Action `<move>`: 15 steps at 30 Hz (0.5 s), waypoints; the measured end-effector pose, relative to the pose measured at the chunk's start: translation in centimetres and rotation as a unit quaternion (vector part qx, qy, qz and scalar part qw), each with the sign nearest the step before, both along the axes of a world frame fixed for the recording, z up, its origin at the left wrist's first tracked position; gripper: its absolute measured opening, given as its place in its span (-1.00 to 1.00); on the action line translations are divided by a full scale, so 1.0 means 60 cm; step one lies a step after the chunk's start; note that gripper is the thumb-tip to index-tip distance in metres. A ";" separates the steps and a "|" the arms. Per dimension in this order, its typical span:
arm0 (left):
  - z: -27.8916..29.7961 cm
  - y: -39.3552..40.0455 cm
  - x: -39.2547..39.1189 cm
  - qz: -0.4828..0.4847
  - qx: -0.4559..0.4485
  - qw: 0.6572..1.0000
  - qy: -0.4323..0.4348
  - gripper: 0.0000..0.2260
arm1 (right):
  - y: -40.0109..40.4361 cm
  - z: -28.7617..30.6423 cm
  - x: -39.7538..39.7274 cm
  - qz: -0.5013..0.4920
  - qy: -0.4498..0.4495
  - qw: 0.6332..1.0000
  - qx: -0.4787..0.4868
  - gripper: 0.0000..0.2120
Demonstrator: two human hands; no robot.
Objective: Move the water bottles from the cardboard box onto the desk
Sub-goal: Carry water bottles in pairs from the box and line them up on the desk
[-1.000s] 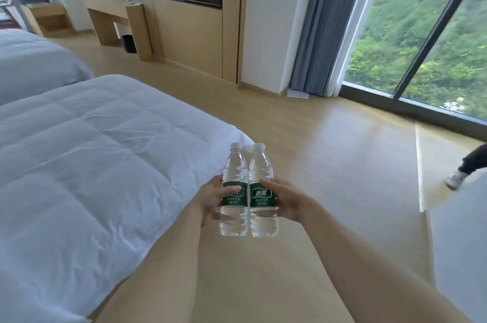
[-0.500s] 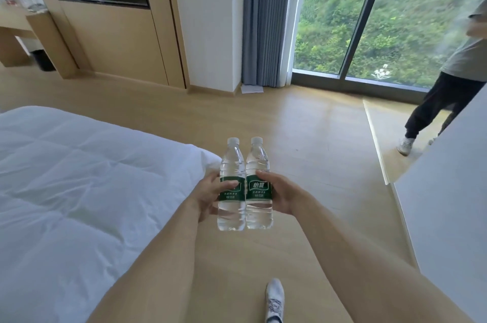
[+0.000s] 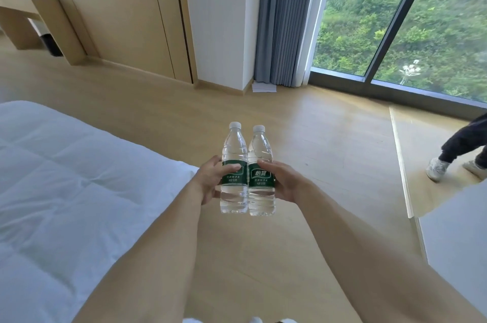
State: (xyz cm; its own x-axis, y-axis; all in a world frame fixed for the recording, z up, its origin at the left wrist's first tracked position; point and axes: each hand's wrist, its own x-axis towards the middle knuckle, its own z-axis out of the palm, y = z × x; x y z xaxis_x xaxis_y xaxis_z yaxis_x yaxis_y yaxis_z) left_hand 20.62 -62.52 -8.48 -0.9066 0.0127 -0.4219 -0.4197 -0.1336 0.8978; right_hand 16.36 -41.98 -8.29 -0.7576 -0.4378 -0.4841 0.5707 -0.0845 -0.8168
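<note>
In the head view, the left hand [image 3: 210, 177] grips one water bottle [image 3: 234, 172] and the right hand [image 3: 283, 181] grips the other [image 3: 261, 175], both upright, touching, carried above the wooden floor [image 3: 316, 143] beside the bed [image 3: 66, 177]. Compared with half a second ago, the view has swung left, bringing the desk [image 3: 15, 9] further into view at far left. The carry is probably midway, with the desk well apart from the bottles.

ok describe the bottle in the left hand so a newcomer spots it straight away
Start at the white quilted bed on the left; just off its corner, two clear plastic water bottles with green labels are held upright side by side over the wooden floor. The left hand holds the left bottle, nearer the bed, its white cap slightly higher than its neighbour's.
</note>
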 end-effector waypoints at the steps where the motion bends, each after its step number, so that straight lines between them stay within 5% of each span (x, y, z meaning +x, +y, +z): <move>1: -0.002 0.002 -0.024 0.002 -0.001 1.000 -0.004 -0.62 | 0.002 0.000 -0.025 0.001 -0.002 1.000 0.003 -0.58; 15: -0.044 -0.075 -0.434 -0.014 0.024 1.000 -0.002 -0.60 | -0.071 -0.028 -0.426 -0.013 -0.015 0.998 0.052 -0.61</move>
State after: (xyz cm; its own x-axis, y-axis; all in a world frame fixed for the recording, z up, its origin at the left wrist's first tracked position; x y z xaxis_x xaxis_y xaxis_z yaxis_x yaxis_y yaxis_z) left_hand -5.39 -67.01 -11.11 -0.9041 0.0582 -0.4233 -0.4269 -0.1656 0.8890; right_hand -9.18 -46.23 -9.99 -0.7519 -0.3651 -0.5490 0.5944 -0.0153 -0.8040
